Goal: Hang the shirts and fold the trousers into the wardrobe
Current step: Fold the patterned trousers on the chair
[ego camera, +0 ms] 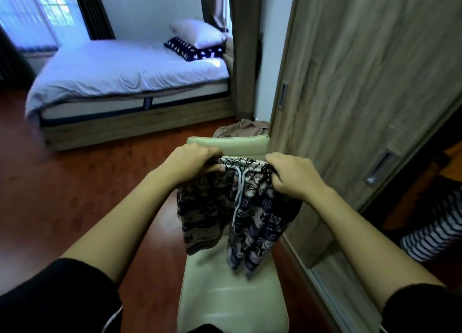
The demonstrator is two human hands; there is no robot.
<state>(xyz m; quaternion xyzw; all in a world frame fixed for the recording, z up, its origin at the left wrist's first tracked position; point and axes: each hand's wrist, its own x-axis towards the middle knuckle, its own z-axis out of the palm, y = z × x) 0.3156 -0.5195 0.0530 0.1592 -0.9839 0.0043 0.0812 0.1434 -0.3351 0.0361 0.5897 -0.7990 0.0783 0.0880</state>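
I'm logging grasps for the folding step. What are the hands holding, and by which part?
The patterned trousers, by the waistband: the left hand grips its left end, the right hand its right end.

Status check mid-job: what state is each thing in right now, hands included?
Patterned trousers: unfolded, held up by the waistband, legs hanging.
Left hand: grips the waistband's left end.
Right hand: grips its right end.
Chair: upright, below the trousers.
Wardrobe door: slid aside, opening at the right.
Striped garment: inside that opening.
Brown garment: crumpled on the floor behind the chair.
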